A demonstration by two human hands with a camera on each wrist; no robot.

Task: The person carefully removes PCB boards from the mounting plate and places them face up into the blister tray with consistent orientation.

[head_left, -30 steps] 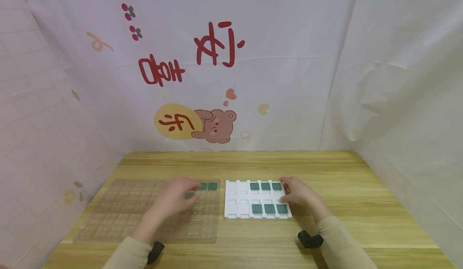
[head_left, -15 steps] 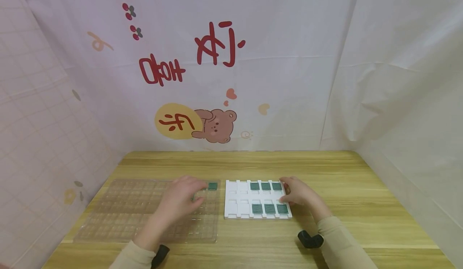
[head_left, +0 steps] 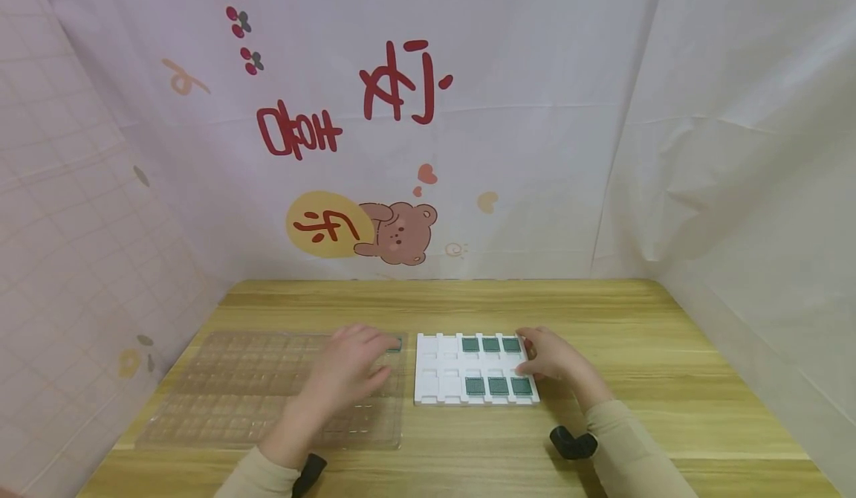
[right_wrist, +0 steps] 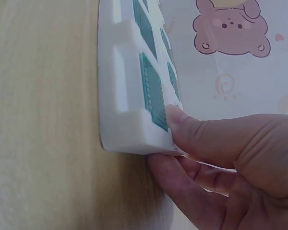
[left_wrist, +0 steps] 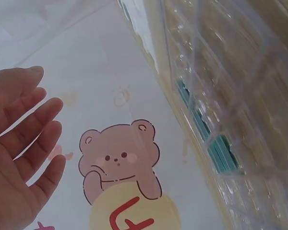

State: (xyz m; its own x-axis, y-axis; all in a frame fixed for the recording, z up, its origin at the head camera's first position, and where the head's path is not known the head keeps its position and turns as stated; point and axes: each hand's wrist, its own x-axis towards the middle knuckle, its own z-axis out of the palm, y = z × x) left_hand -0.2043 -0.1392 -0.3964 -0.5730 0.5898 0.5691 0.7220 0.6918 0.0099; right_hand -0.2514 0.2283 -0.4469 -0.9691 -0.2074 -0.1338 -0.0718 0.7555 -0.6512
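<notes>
A clear plastic tray [head_left: 234, 386] with rows of small pockets lies on the left of the table. Above its far right part hovers my left hand [head_left: 348, 368], fingers loosely extended and partly covering a green square chip [head_left: 399, 345] in the corner. The left wrist view shows that hand [left_wrist: 21, 139] holding nothing, with green chips [left_wrist: 223, 153] in the clear tray's pockets. My right hand [head_left: 551, 355] grips the right end of a white tray [head_left: 438, 383], thumb on top and fingers at the side. Green chips [head_left: 498, 386] fill several slots there, in two rows.
Both trays rest on a wooden table [head_left: 481, 453], side by side with a narrow gap between them. A white curtain [head_left: 535, 149] printed with a bear and red characters hangs behind, and cloth walls stand left and right. Black wrist mounts [head_left: 573, 444] are on both arms.
My left hand has shifted rightward over the clear tray, from the inner chips toward the corner one, its fingers spreading a little. The right hand and the white tray stay in place.
</notes>
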